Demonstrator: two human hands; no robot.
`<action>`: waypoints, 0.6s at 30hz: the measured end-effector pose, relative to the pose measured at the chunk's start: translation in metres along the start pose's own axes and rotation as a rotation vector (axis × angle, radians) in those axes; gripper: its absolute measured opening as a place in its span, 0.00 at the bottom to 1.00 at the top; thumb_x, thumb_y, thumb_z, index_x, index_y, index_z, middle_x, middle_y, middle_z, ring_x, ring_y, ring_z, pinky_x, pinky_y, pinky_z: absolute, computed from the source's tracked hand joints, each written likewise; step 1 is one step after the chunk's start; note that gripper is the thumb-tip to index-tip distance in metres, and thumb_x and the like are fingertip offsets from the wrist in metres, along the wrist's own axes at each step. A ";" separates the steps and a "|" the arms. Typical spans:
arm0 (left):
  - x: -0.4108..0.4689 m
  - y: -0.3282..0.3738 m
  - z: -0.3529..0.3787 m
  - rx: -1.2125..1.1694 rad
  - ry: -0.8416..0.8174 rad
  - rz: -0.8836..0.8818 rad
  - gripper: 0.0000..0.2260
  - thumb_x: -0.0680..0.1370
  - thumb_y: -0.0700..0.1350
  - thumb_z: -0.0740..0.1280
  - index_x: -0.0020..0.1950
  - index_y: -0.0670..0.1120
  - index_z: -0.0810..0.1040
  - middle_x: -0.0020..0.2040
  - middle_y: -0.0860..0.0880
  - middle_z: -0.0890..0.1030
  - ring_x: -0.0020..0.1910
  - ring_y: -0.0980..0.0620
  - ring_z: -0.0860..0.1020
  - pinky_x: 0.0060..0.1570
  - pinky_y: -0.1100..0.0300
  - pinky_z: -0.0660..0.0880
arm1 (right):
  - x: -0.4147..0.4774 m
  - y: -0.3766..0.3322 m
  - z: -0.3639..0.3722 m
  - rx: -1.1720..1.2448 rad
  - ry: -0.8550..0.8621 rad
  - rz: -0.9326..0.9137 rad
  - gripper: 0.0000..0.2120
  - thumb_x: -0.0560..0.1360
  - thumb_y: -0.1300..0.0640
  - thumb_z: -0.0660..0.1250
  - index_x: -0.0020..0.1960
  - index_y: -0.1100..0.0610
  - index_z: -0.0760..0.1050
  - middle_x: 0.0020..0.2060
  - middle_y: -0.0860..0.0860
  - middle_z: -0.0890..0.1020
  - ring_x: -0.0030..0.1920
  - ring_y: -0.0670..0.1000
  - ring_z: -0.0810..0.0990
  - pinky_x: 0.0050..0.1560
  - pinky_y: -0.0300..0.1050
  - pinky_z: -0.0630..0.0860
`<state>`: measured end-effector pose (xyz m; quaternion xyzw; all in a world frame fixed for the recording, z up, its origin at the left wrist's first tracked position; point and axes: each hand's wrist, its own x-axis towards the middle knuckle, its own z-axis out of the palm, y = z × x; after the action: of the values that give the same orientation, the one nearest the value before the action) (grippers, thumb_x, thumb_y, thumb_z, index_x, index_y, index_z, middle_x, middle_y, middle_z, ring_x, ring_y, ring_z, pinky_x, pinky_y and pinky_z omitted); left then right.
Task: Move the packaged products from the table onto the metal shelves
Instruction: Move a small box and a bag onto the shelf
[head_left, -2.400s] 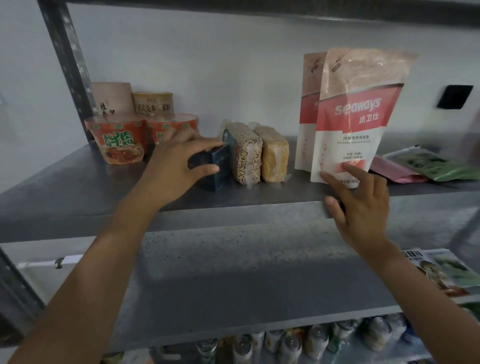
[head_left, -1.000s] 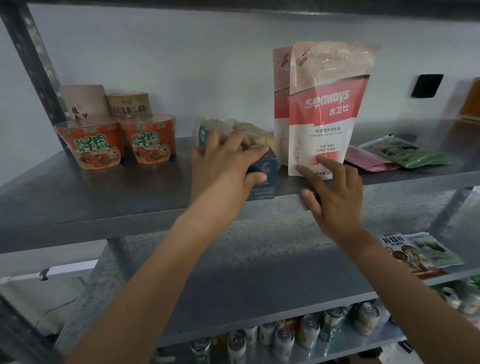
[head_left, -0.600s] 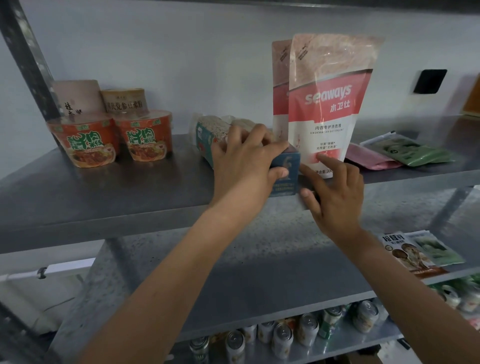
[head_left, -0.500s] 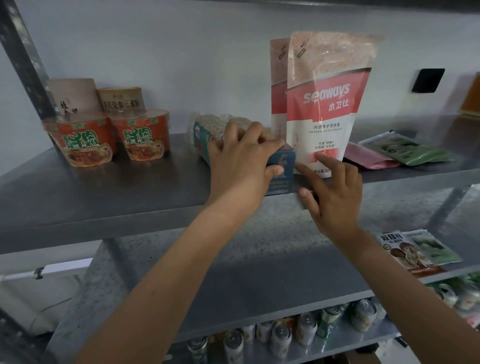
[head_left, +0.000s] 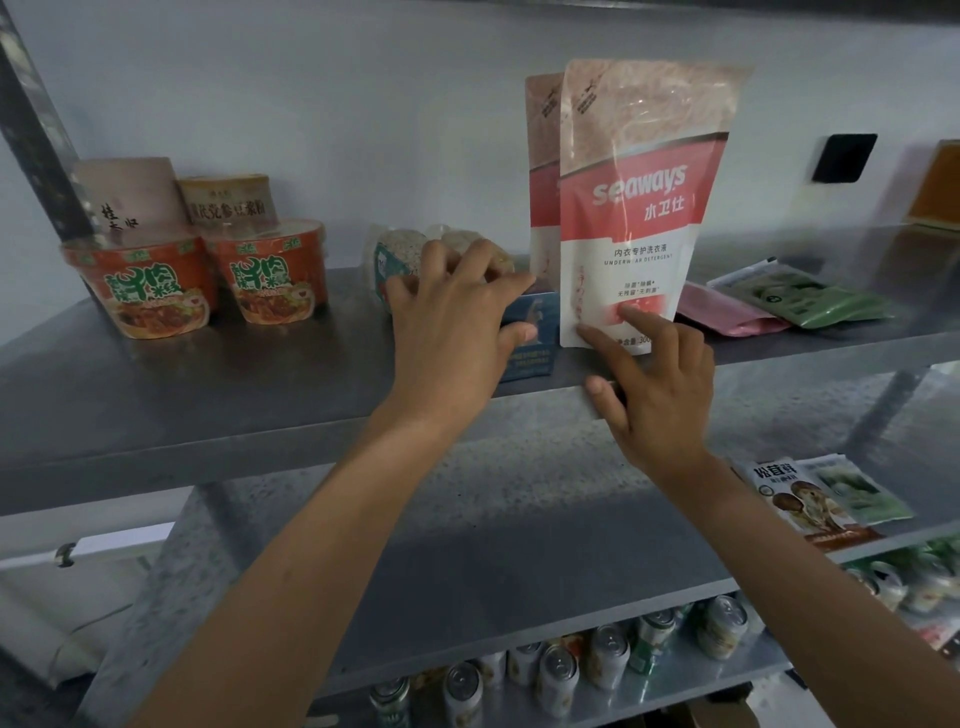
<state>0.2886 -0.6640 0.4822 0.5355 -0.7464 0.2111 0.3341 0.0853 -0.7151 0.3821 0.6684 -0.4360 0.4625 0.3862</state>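
Both hands reach up to the metal shelf (head_left: 208, 405), one on a box and one on a pouch.
The left hand (head_left: 452, 332) arches over a small blue box (head_left: 530, 343) standing near the shelf's front edge, with its fingers across the top and its thumb on the front face, grip closed on it. The right hand (head_left: 654, 384), grip open, lays straight fingertips on the lower front of the upright detergent pouch (head_left: 639, 208) just beside the box, thumb at the shelf lip.

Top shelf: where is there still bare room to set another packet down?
Bare metal on the top shelf lies before the noodle cups, left of the left hand gripping the blue box. Rightward, grain packs, detergent pouches and flat packets crowd together. The shelf below is mostly bare.
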 end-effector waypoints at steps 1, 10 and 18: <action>0.001 -0.001 0.001 0.001 0.002 0.002 0.19 0.75 0.54 0.69 0.66 0.56 0.76 0.60 0.53 0.73 0.60 0.45 0.66 0.51 0.50 0.61 | 0.000 0.000 0.000 0.000 0.000 0.002 0.25 0.81 0.40 0.49 0.63 0.51 0.78 0.63 0.54 0.70 0.57 0.58 0.70 0.49 0.52 0.67; -0.009 -0.001 0.010 0.065 0.095 0.054 0.19 0.73 0.51 0.72 0.63 0.50 0.78 0.58 0.48 0.77 0.56 0.40 0.71 0.49 0.45 0.67 | 0.002 -0.002 -0.007 -0.012 -0.084 0.030 0.25 0.81 0.40 0.49 0.63 0.51 0.78 0.63 0.53 0.69 0.57 0.57 0.69 0.49 0.51 0.67; -0.065 0.020 0.032 0.068 0.300 0.125 0.23 0.76 0.45 0.67 0.71 0.45 0.71 0.69 0.40 0.71 0.65 0.41 0.64 0.65 0.41 0.67 | 0.001 -0.007 -0.025 0.034 -0.212 0.054 0.25 0.81 0.40 0.49 0.68 0.52 0.74 0.66 0.54 0.68 0.62 0.57 0.68 0.58 0.53 0.69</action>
<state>0.2739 -0.6357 0.4138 0.4614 -0.7124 0.3342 0.4097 0.0854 -0.6901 0.3888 0.7082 -0.4842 0.4068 0.3139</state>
